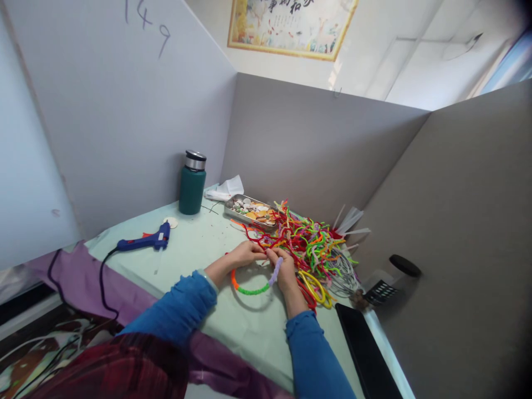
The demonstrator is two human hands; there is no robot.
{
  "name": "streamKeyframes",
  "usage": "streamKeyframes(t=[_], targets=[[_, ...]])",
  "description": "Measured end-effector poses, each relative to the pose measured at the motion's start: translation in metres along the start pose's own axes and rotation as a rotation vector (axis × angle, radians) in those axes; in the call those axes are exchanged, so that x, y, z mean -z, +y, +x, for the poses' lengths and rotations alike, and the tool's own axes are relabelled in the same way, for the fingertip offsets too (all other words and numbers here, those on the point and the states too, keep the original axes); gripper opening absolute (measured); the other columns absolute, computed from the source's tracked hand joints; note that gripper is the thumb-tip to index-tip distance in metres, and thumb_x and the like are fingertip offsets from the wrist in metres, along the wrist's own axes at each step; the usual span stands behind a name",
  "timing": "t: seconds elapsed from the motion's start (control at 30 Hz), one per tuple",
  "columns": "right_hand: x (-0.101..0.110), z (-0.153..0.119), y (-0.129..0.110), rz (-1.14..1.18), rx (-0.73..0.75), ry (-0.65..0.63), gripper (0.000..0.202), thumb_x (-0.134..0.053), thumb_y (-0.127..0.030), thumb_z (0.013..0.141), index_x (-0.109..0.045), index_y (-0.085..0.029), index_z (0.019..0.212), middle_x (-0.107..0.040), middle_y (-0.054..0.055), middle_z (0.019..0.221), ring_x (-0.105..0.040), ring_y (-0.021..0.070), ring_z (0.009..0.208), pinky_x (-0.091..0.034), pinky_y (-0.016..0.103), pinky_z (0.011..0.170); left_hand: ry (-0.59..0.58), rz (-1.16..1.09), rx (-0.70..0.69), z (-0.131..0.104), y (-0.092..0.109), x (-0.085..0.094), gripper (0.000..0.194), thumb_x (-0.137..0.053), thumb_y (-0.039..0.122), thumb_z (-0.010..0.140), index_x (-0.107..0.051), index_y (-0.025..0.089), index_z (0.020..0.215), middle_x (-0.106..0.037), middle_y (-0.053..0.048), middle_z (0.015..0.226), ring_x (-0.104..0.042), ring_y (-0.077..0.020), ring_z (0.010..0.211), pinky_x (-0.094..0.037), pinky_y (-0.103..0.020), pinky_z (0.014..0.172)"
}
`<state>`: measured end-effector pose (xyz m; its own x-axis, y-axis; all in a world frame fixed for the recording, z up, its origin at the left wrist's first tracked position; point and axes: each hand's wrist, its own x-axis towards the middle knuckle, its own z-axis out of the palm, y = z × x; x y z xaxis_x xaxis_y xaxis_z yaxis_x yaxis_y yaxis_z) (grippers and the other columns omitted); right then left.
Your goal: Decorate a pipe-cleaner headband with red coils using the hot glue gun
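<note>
- While both hands meet over the surface [195, 238], the tricoloured hoop [253, 291] sits at the clock's centre, raised slightly, its shadow beneath; orange shows at its eight o'clock, green at six, lilac at three.
- Left hand [245, 254]: nearly closed, coming in from nine o'clock, thumb and fingertips pinching a red chenille stem [266, 250] at the hoop's twelve.
- Right hand [284, 270]: curled closed around the hoop near two o'clock, thumb and forefinger touching the left fingertips; exactly which hand bears the hoop's weight I cannot tell.
- Chenille stem pile [305, 238], red, green, orange and lilac: two o'clock, just beyond the hands.
- Yellow coil [315, 284] and grey coil [343, 271]: three o'clock, beside that pile.
- Metal tray [245, 219] holding small white and orange pieces: twelve o'clock.
- Green bottle [191, 191]: upright, between ten and eleven.
- Blue glue gun [161, 238]: between nine and ten, lying flat, its cord trailing off the surface.
- Black slab [369, 354]: four o'clock.
</note>
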<state>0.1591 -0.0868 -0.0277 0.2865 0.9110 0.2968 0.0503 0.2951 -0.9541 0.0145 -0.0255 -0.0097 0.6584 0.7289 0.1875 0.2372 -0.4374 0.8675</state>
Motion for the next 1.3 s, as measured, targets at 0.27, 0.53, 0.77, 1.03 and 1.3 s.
streamKeyframes(t=[0.27, 0.53, 0.77, 1.03, 1.3], targets=[[0.001, 0.002, -0.006, 0.346, -0.17, 0.046, 0.033, -0.072, -0.048, 0.061, -0.06, -0.018, 0.065, -0.054, -0.004, 0.055, -0.041, 0.0086, 0.047, -0.03, 0.023, 0.045, -0.095, -0.066, -0.064, 0.001, 0.0, 0.002, 0.041, -0.062, 0.051, 0.067, -0.065, 0.01, 0.066, -0.044, 0.003, 0.054, -0.033, -0.0078, 0.052, -0.025, -0.021, 0.048], [0.002, 0.003, -0.008, 0.429, -0.138, 0.046, 0.03, -0.076, -0.035, 0.059, -0.051, -0.018, 0.057, -0.044, -0.007, 0.047, -0.039, 0.0079, 0.045, -0.033, 0.023, 0.046, -0.145, -0.25, -0.072, -0.007, 0.013, 0.003, 0.036, -0.066, 0.045, 0.067, -0.066, 0.01, 0.073, -0.044, 0.003, 0.052, -0.032, -0.0061, 0.048, -0.022, -0.02, 0.045], [-0.001, -0.001, -0.009, 0.458, -0.098, -0.007, 0.026, -0.074, -0.032, 0.063, -0.051, -0.018, 0.061, -0.037, -0.009, 0.045, -0.031, 0.0056, 0.041, -0.026, 0.022, 0.043, -0.024, -0.632, 0.044, -0.006, 0.016, 0.005, 0.038, -0.068, 0.048, 0.066, -0.056, 0.013, 0.076, -0.03, 0.009, 0.049, -0.018, -0.0026, 0.038, -0.008, -0.021, 0.038], [0.001, -0.004, -0.006, 0.224, -0.047, -0.056, 0.021, -0.073, -0.033, 0.062, -0.059, -0.018, 0.063, -0.045, -0.005, 0.049, -0.038, 0.0087, 0.046, -0.03, 0.024, 0.046, 0.039, -0.827, 0.101, -0.003, 0.011, 0.008, 0.038, -0.072, 0.044, 0.064, -0.054, 0.016, 0.084, -0.024, 0.011, 0.05, -0.012, -0.0022, 0.039, -0.003, -0.021, 0.038], [-0.001, -0.005, -0.006, 0.172, -0.041, -0.06, 0.026, -0.074, -0.039, 0.06, -0.064, -0.016, 0.069, -0.046, -0.005, 0.049, -0.038, 0.0089, 0.047, -0.029, 0.023, 0.046, 0.167, -0.549, 0.229, -0.002, 0.013, 0.001, 0.041, -0.069, 0.05, 0.063, -0.057, 0.013, 0.076, -0.031, 0.009, 0.046, -0.02, -0.0028, 0.037, -0.009, -0.023, 0.039]])
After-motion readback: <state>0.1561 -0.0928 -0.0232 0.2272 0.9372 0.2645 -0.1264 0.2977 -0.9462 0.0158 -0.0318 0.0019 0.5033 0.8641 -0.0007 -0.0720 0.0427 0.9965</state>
